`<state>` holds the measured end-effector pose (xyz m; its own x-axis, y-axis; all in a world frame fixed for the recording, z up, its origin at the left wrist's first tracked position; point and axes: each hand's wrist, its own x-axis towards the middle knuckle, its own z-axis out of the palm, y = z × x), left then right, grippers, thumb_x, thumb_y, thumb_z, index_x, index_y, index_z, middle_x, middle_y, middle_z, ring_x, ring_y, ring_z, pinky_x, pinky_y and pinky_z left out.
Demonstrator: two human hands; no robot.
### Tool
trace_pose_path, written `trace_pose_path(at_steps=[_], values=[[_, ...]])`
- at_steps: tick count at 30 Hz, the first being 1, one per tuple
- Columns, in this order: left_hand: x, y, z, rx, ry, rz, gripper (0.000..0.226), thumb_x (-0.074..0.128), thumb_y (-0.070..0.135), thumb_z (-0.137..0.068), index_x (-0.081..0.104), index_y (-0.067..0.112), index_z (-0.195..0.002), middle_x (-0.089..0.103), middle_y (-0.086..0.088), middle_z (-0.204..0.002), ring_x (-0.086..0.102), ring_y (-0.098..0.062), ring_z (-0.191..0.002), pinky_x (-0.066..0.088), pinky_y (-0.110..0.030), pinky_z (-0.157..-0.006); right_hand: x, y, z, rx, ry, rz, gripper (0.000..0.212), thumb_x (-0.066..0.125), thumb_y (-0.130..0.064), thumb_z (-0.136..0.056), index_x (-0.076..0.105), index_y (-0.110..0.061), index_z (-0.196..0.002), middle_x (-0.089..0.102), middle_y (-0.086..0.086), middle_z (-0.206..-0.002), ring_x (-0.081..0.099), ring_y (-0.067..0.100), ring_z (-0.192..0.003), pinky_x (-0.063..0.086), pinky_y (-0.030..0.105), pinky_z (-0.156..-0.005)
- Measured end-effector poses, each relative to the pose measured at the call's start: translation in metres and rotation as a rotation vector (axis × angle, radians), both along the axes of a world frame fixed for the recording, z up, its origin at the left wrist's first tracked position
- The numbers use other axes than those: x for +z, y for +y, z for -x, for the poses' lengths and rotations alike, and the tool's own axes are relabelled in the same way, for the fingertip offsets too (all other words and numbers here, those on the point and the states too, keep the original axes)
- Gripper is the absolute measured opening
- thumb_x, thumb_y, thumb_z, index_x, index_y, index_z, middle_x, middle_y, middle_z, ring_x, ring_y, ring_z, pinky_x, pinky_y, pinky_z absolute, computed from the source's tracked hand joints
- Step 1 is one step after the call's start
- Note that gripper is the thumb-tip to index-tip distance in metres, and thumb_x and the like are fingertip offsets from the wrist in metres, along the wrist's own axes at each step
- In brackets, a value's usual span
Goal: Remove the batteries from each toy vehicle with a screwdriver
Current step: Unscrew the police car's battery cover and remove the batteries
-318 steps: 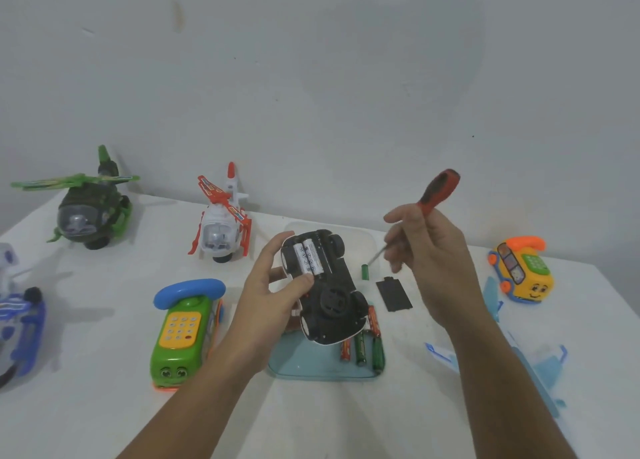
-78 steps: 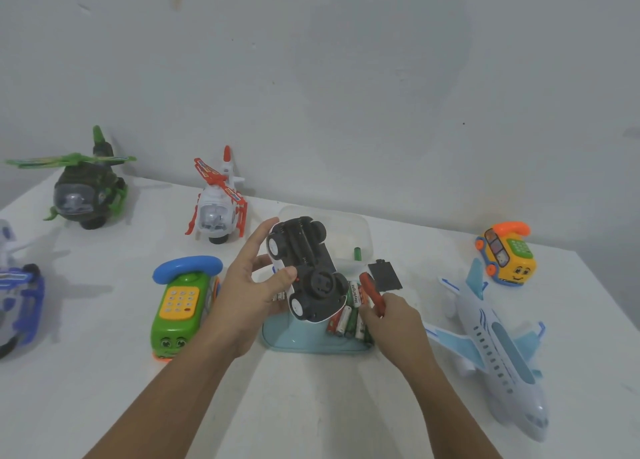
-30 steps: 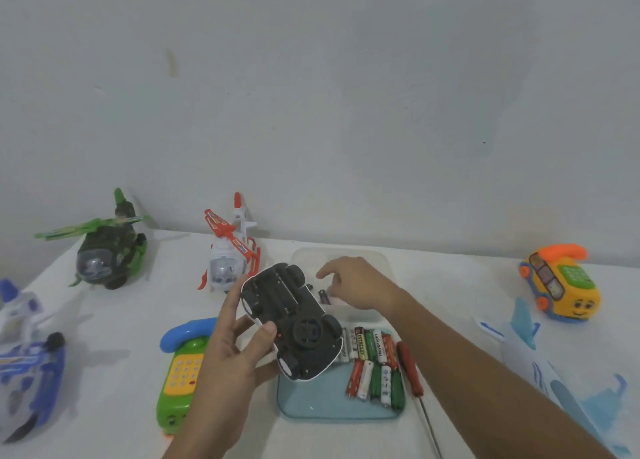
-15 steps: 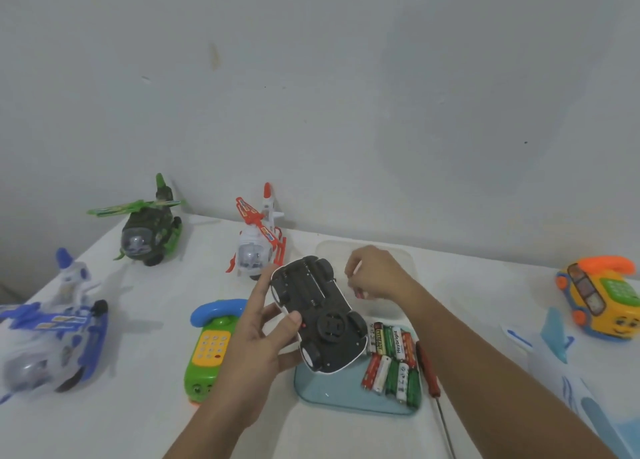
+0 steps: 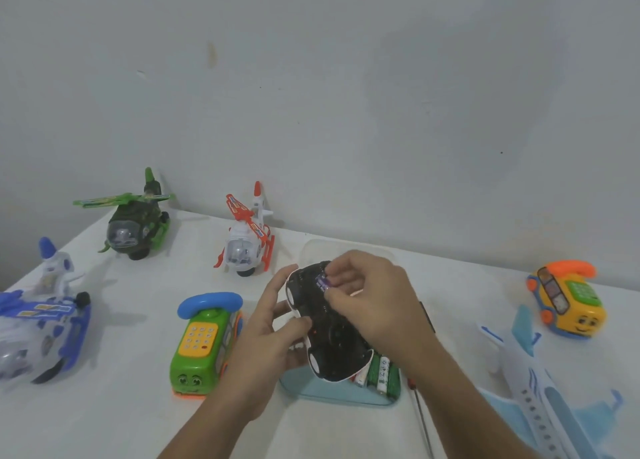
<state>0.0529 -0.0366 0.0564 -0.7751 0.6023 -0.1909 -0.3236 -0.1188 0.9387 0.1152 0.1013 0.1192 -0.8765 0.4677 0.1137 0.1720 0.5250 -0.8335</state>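
Note:
My left hand [image 5: 266, 337] grips a black toy car [image 5: 332, 334] held upside down above a light-blue tray [image 5: 329, 394]. The fingertips of my right hand [image 5: 374, 295] pinch a small item [image 5: 322, 282] at the front of the car's underside; it is too blurred to name. Several loose batteries [image 5: 381, 375] lie in the tray's right part. The screwdriver [image 5: 420, 420] lies on the table just right of the tray, mostly hidden by my right forearm.
A green helicopter [image 5: 135, 230], a white-orange helicopter [image 5: 246, 247] and a blue-white helicopter [image 5: 38, 323] stand at the left. A green phone toy [image 5: 204, 340] sits beside my left hand. At the right are a yellow phone car [image 5: 564, 299] and an airplane [image 5: 540, 389]. A clear container [image 5: 311, 250] lies behind the car.
My right hand has come from the clear container behind the car to the car's underside, fingers pinched. The screwdriver, put down earlier, stays beside the tray. The camera has dipped lower.

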Motion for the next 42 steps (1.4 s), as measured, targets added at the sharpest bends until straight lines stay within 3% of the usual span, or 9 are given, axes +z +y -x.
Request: trace_pose_path(at_steps=[3, 7, 11, 15, 17, 22, 31, 36, 42], values=[[0.002, 0.002, -0.003, -0.015, 0.021, 0.011, 0.072, 0.052, -0.009, -0.092, 0.055, 0.053, -0.128, 0.065, -0.006, -0.12, 0.073, -0.023, -0.082, 0.06, -0.043, -0.073, -0.018, -0.011, -0.004, -0.022, 0.027, -0.067, 0.011, 0.067, -0.01, -0.084, 0.071, -0.019, -0.091, 0.069, -0.013, -0.077, 0.063, -0.007, -0.073, 0.049, 0.007, -0.069], [0.006, 0.0, -0.007, -0.047, 0.037, 0.002, 0.074, 0.047, -0.011, -0.093, 0.06, 0.057, -0.117, 0.065, -0.003, -0.116, 0.071, -0.018, -0.076, 0.059, -0.038, -0.069, -0.035, -0.019, -0.008, -0.03, 0.125, -0.084, 0.012, 0.064, -0.016, -0.088, 0.074, -0.019, -0.093, 0.074, -0.007, -0.081, 0.068, 0.005, -0.074, 0.057, 0.028, -0.072], [0.008, -0.001, -0.007, -0.046, 0.016, -0.016, 0.067, 0.047, -0.007, -0.094, 0.063, 0.054, -0.115, 0.068, -0.004, -0.112, 0.068, -0.016, -0.073, 0.057, -0.035, -0.066, -0.039, -0.021, -0.009, -0.012, 0.214, -0.266, 0.02, 0.059, -0.019, -0.086, 0.076, -0.018, -0.096, 0.074, -0.009, -0.09, 0.063, 0.002, -0.086, 0.048, 0.012, -0.076], [0.008, -0.004, -0.005, -0.017, -0.028, -0.031, 0.054, 0.05, 0.003, -0.097, 0.065, 0.052, -0.115, 0.069, -0.007, -0.11, 0.069, -0.017, -0.075, 0.054, -0.033, -0.062, -0.039, -0.017, -0.014, 0.098, 0.124, -0.301, 0.029, 0.054, -0.024, -0.087, 0.074, -0.026, -0.107, 0.069, -0.016, -0.098, 0.061, 0.001, -0.094, 0.048, 0.025, -0.086], [0.007, -0.004, -0.005, -0.009, -0.029, -0.037, 0.055, 0.051, 0.003, -0.098, 0.065, 0.053, -0.114, 0.068, -0.007, -0.113, 0.071, -0.018, -0.08, 0.056, -0.037, -0.066, -0.041, -0.013, -0.015, 0.114, 0.091, -0.278, 0.03, 0.054, -0.029, -0.087, 0.072, -0.031, -0.111, 0.067, -0.02, -0.099, 0.06, 0.001, -0.097, 0.048, 0.028, -0.09], [0.006, -0.003, -0.008, -0.022, -0.053, -0.046, 0.056, 0.05, 0.001, -0.098, 0.065, 0.052, -0.116, 0.065, -0.012, -0.12, 0.072, -0.031, -0.099, 0.055, -0.063, -0.086, -0.043, -0.01, -0.013, 0.018, 0.127, -0.231, 0.026, 0.068, -0.02, -0.082, 0.074, -0.032, -0.104, 0.065, -0.025, -0.085, 0.062, 0.004, -0.085, 0.049, 0.024, -0.081], [0.004, -0.003, -0.005, 0.002, -0.057, -0.038, 0.056, 0.051, 0.001, -0.097, 0.066, 0.052, -0.116, 0.062, -0.017, -0.12, 0.07, -0.037, -0.096, 0.057, -0.061, -0.081, -0.051, -0.016, -0.01, 0.07, 0.1, -0.262, 0.025, 0.053, -0.031, -0.088, 0.072, -0.035, -0.105, 0.056, -0.027, -0.096, 0.054, 0.003, -0.097, 0.045, 0.036, -0.088], [0.006, 0.0, -0.004, 0.025, -0.051, -0.042, 0.058, 0.051, 0.0, -0.096, 0.068, 0.053, -0.111, 0.064, -0.015, -0.115, 0.069, -0.027, -0.086, 0.06, -0.047, -0.072, -0.057, -0.017, -0.01, 0.085, 0.088, -0.292, 0.029, 0.051, -0.029, -0.092, 0.069, -0.036, -0.113, 0.05, -0.024, -0.1, 0.046, 0.006, -0.1, 0.04, 0.024, -0.087], [-0.002, 0.001, -0.003, 0.062, -0.116, -0.04, 0.054, 0.053, 0.002, -0.096, 0.067, 0.051, -0.114, 0.066, -0.017, -0.113, 0.072, -0.038, -0.092, 0.058, -0.061, -0.079, -0.046, -0.006, -0.004, 0.203, -0.057, -0.226, 0.025, 0.056, -0.021, -0.097, 0.07, -0.032, -0.114, 0.055, -0.021, -0.098, 0.047, -0.001, -0.102, 0.034, 0.007, -0.085]])
